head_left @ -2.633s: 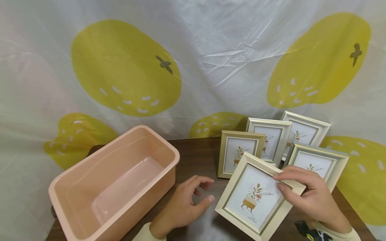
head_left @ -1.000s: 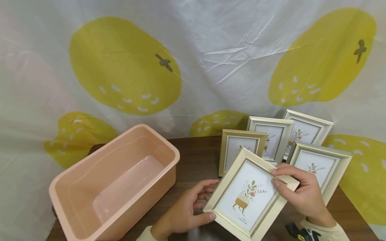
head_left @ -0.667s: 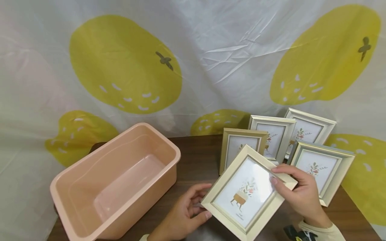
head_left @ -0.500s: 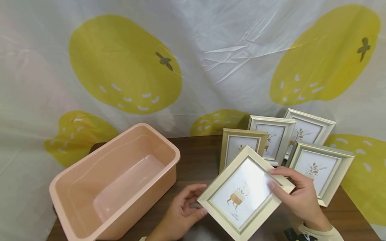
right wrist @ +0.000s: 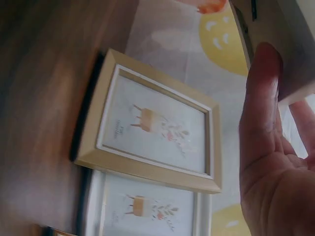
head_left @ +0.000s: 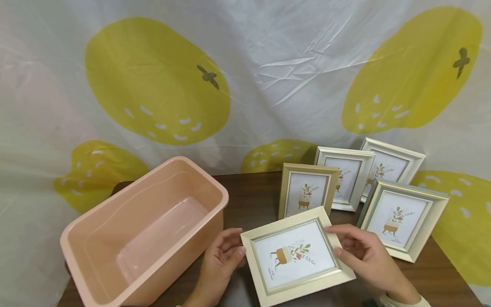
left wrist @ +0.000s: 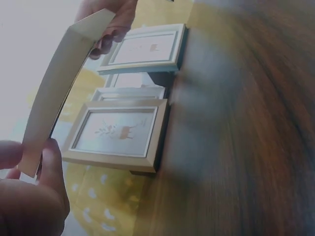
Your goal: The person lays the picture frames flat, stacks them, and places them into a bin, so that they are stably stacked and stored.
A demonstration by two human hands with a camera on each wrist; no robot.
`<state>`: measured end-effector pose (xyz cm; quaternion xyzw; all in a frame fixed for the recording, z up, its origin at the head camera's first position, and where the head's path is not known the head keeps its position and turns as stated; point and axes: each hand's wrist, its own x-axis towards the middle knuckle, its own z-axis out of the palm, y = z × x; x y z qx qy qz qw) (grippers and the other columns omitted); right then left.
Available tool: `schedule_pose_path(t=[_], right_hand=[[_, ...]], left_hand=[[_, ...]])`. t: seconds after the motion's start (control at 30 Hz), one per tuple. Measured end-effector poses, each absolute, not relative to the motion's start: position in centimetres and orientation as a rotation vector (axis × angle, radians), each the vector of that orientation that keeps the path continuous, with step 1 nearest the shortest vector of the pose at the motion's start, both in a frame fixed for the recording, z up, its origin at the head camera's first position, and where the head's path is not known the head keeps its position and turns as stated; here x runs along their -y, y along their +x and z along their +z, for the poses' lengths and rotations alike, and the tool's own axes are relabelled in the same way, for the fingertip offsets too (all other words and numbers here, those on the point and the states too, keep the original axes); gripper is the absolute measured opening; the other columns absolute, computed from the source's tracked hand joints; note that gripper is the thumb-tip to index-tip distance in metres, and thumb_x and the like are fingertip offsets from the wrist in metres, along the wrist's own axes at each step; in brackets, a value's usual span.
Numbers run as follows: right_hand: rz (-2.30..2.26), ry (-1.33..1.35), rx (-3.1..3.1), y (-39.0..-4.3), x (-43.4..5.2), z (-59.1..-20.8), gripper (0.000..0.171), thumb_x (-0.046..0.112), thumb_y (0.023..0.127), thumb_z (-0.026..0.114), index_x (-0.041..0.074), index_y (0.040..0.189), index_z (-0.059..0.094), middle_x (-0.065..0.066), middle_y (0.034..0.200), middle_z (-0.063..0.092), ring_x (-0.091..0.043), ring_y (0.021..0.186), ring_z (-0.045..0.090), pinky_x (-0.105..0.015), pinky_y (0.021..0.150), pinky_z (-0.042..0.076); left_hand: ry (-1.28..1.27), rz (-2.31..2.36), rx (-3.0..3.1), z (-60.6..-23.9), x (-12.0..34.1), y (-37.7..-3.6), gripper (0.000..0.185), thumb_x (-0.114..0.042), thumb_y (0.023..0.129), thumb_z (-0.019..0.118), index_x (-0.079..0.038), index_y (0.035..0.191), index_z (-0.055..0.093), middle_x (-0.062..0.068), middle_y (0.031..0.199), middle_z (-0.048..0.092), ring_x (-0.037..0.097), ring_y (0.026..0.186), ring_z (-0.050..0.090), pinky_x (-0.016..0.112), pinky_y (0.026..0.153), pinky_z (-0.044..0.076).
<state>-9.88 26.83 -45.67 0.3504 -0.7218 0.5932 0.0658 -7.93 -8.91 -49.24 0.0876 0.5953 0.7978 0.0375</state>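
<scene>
Both hands hold a cream picture frame (head_left: 295,256) with a plant print, turned sideways and nearly flat over the dark wooden table (head_left: 253,196). My left hand (head_left: 230,252) grips its left edge, thumb on top and fingers underneath. On the right edge my right hand (head_left: 347,245) holds on with the thumb over the front. The left wrist view shows the held frame (left wrist: 64,88) edge-on between my left thumb and fingers (left wrist: 49,172). In the right wrist view my right thumb (right wrist: 261,123) lies against the held frame's edge (right wrist: 290,44).
An empty pink plastic bin (head_left: 220,200) stands at the left of the table. Several more frames stand behind the hands: a gold one (head_left: 305,189), a white one (head_left: 347,177), another white (head_left: 389,164) and a grey-edged one (head_left: 400,217). A lemon-print cloth (head_left: 245,85) hangs behind.
The cream frame has turned from upright and tilted to sideways and nearly flat, moving left and lower. My left hand, free at first, has taken hold of its left edge.
</scene>
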Motion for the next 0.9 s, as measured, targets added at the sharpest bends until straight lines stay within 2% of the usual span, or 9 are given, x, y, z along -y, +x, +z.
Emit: schedule_pose_path(t=[0.1,0.23,0.33,0.4,0.5,0.63,0.73,0.83,0.9], right_hand=[[1.704,0.983,2.308,-9.5,-26.6,-46.1,0.052,-0.024,0.087,0.065,-0.002,0.134,0.064,-0.004,0.096,0.075,-0.007,0.074,0.07,-0.024,0.055,0.055],[1.669,0.907,2.421,-9.2,-26.3,-46.9,0.049,-0.017,0.088,0.071,0.005,0.131,0.066,0.0,0.088,0.076,-0.007,0.072,0.07,-0.024,0.054,0.055],[1.704,0.889,2.469,-9.0,-26.1,-47.5,0.048,-0.013,0.09,0.073,0.006,0.133,0.065,-0.001,0.084,0.074,-0.004,0.066,0.066,-0.024,0.05,0.053],[1.726,0.859,2.516,-9.0,-26.0,-47.9,0.05,-0.01,0.09,0.074,0.007,0.135,0.064,0.0,0.087,0.073,-0.001,0.061,0.062,-0.023,0.047,0.051],[1.756,0.823,2.572,-8.9,-25.9,-48.3,0.052,-0.005,0.091,0.076,0.008,0.14,0.061,0.001,0.078,0.068,0.004,0.056,0.055,-0.022,0.044,0.048],[1.841,0.85,2.565,-9.0,-26.2,-49.1,0.053,-0.004,0.093,0.075,0.005,0.143,0.058,-0.001,0.064,0.063,0.004,0.054,0.055,-0.024,0.042,0.049],[1.911,0.874,2.541,-9.1,-26.3,-49.8,0.056,-0.006,0.093,0.074,0.002,0.145,0.055,-0.013,0.084,0.07,0.002,0.054,0.057,-0.026,0.041,0.051],[1.961,0.864,2.558,-9.1,-26.4,-50.4,0.059,-0.006,0.093,0.075,0.002,0.147,0.053,-0.026,0.109,0.059,0.001,0.055,0.06,-0.031,0.042,0.054],[1.974,0.842,2.601,-9.1,-26.5,-50.7,0.061,-0.003,0.093,0.076,0.004,0.149,0.051,-0.027,0.113,0.052,0.0,0.056,0.062,-0.034,0.044,0.057]], left_hand=[[0.108,2.455,-1.871,-49.4,9.0,-8.0,0.047,-0.002,0.099,0.07,0.004,0.141,0.051,0.004,0.117,0.074,0.009,0.097,0.074,0.027,0.079,0.063],[0.006,2.433,-1.945,-49.5,9.1,-8.0,0.042,-0.001,0.098,0.071,0.003,0.137,0.058,0.015,0.12,0.073,0.01,0.097,0.074,0.027,0.08,0.064],[-0.025,2.371,-2.031,-49.5,9.3,-8.1,0.033,-0.002,0.098,0.071,0.002,0.131,0.066,0.021,0.12,0.072,0.01,0.096,0.072,0.025,0.079,0.063],[-0.024,2.304,-2.1,-49.5,9.4,-8.1,0.032,-0.005,0.098,0.073,-0.001,0.129,0.069,0.021,0.122,0.071,0.012,0.099,0.071,0.025,0.08,0.062],[-0.003,2.209,-2.159,-49.7,9.7,-8.1,0.036,-0.008,0.096,0.077,-0.006,0.131,0.07,0.018,0.127,0.071,0.018,0.107,0.07,0.024,0.088,0.06],[0.034,2.101,-2.165,-50.2,10.2,-8.0,0.047,-0.011,0.09,0.083,-0.012,0.136,0.068,0.015,0.135,0.069,0.022,0.116,0.068,0.022,0.096,0.056],[0.088,2.027,-2.15,-50.6,10.7,-7.8,0.055,-0.011,0.088,0.085,-0.012,0.14,0.065,0.017,0.138,0.068,0.023,0.118,0.067,0.023,0.094,0.056],[0.152,1.955,-2.145,-51.0,11.1,-7.7,0.061,-0.013,0.088,0.085,-0.013,0.144,0.061,0.019,0.139,0.067,0.026,0.121,0.065,0.023,0.091,0.057],[0.172,1.92,-2.139,-51.2,11.3,-7.7,0.064,-0.013,0.088,0.084,-0.013,0.146,0.059,0.019,0.141,0.065,0.028,0.122,0.064,0.023,0.092,0.057]])
